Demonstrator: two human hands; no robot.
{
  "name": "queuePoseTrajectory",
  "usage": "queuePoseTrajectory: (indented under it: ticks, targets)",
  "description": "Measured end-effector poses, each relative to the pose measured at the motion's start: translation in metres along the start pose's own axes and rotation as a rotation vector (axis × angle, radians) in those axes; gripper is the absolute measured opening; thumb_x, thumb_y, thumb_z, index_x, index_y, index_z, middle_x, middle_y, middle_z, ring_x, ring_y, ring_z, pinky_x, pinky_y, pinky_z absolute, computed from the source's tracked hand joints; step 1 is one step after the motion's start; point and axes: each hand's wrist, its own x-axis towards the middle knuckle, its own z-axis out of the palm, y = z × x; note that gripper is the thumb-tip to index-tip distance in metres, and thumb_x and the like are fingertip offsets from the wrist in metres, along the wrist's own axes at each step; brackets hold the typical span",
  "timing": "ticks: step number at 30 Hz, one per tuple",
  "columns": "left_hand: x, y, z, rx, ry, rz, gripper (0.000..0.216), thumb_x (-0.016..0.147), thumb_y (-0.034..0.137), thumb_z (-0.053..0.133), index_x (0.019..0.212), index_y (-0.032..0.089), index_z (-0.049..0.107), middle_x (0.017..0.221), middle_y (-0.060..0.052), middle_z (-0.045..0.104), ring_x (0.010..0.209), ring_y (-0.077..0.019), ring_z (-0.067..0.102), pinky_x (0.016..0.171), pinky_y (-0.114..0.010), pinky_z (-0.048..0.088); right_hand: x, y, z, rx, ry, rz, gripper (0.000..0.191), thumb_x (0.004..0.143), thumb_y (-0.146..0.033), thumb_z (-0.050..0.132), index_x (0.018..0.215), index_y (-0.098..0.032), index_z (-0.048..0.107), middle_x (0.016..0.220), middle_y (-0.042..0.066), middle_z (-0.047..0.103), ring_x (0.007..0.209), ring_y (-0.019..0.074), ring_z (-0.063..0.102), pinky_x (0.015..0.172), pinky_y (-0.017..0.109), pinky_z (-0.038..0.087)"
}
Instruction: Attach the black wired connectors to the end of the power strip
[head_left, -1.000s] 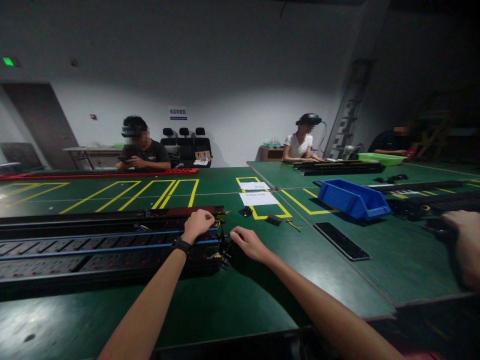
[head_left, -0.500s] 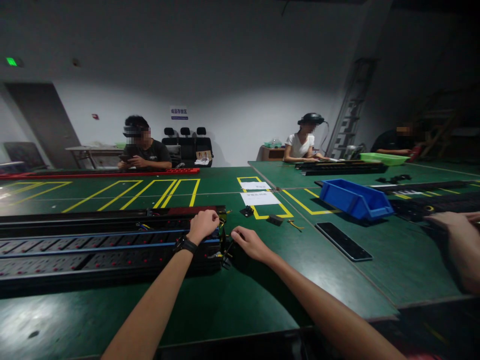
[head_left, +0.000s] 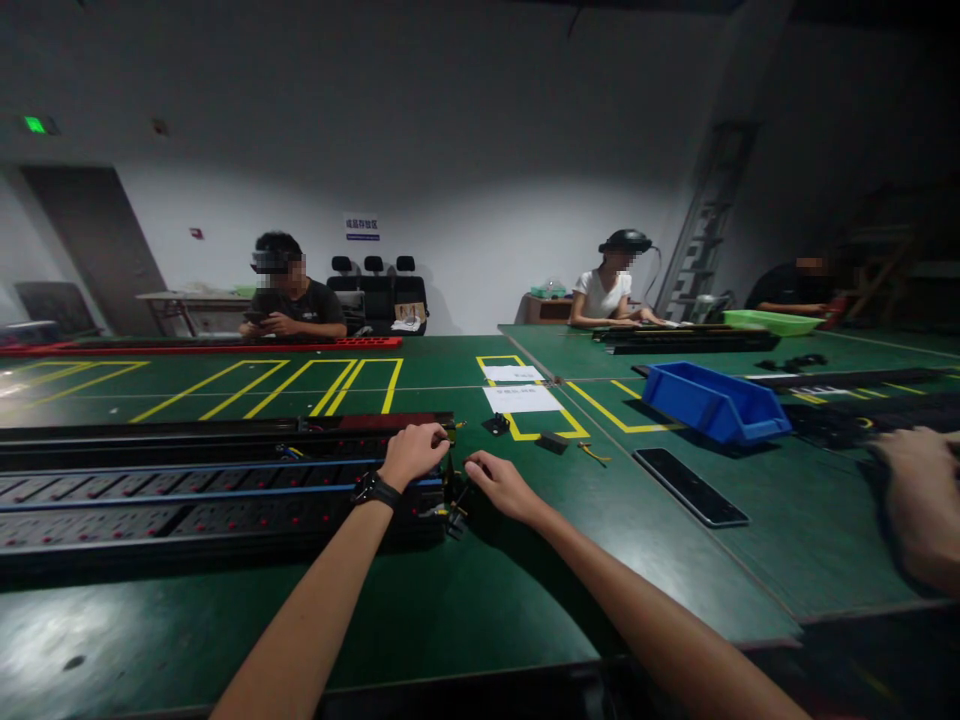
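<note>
A long black power strip assembly (head_left: 187, 495) with red switches and blue wires lies across the green table (head_left: 465, 600). My left hand (head_left: 415, 452), with a black watch on its wrist, rests curled on the strip's right end. My right hand (head_left: 501, 484) pinches at the small wires and black parts (head_left: 452, 510) sticking out of that end. What the fingers hold is too small to make out.
A blue bin (head_left: 712, 402), a black flat plate (head_left: 690, 486), white papers (head_left: 521, 397) and small black parts (head_left: 551, 441) lie to the right. Another person's hand (head_left: 919, 500) is at the right edge. Three people sit at the far tables. A red strip (head_left: 202, 348) lies far left.
Both hands have shifted slightly right along the strip's end, the right hand closing in on the wires. The other person's hand at the right edge has moved a little.
</note>
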Motion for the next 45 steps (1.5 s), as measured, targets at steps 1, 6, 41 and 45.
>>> queuePoseTrajectory:
  ticks: [1,6,41,45]
  targets:
    - [0.0002,0.0002,0.0004,0.005,0.002,-0.003,0.03,0.092,0.05,0.057,0.109,0.032,0.075,0.107,-0.003,0.078,0.104,-0.026,0.071,0.091,-0.034,0.053,-0.0001,-0.0003,0.0002,0.002,0.0,-0.001,0.033,0.101,-0.045,0.045,0.101,-0.019,0.066,0.09,0.004,0.07,0.081,0.018,0.06,0.073,0.029,0.041]
    - [0.0041,0.0007,0.0013,0.017,0.004,-0.03,0.03,0.091,0.051,0.059,0.105,0.03,0.075,0.106,-0.004,0.078,0.102,-0.0253,0.072,0.089,-0.033,0.053,-0.0006,-0.0006,0.001,-0.007,-0.004,-0.002,0.034,0.101,-0.045,0.045,0.099,-0.019,0.066,0.089,0.004,0.07,0.079,0.0179,0.059,0.072,0.029,0.041]
    - [0.0005,0.0061,-0.0014,0.092,-0.033,-0.096,0.022,0.084,0.041,0.06,0.094,0.025,0.072,0.11,-0.009,0.075,0.102,-0.0309,0.072,0.087,-0.039,0.055,-0.001,-0.0014,-0.0005,-0.034,-0.03,-0.006,0.036,0.101,-0.046,0.044,0.096,-0.019,0.067,0.086,0.004,0.069,0.077,0.0181,0.06,0.07,0.029,0.04]
    - [0.001,0.0075,-0.0024,0.094,-0.04,-0.111,0.024,0.083,0.041,0.059,0.096,0.025,0.071,0.11,-0.011,0.076,0.101,-0.0315,0.072,0.086,-0.04,0.055,-0.0009,-0.0013,-0.0004,-0.032,-0.035,-0.005,0.037,0.101,-0.047,0.044,0.096,-0.018,0.067,0.086,0.004,0.068,0.077,0.0184,0.06,0.07,0.029,0.039]
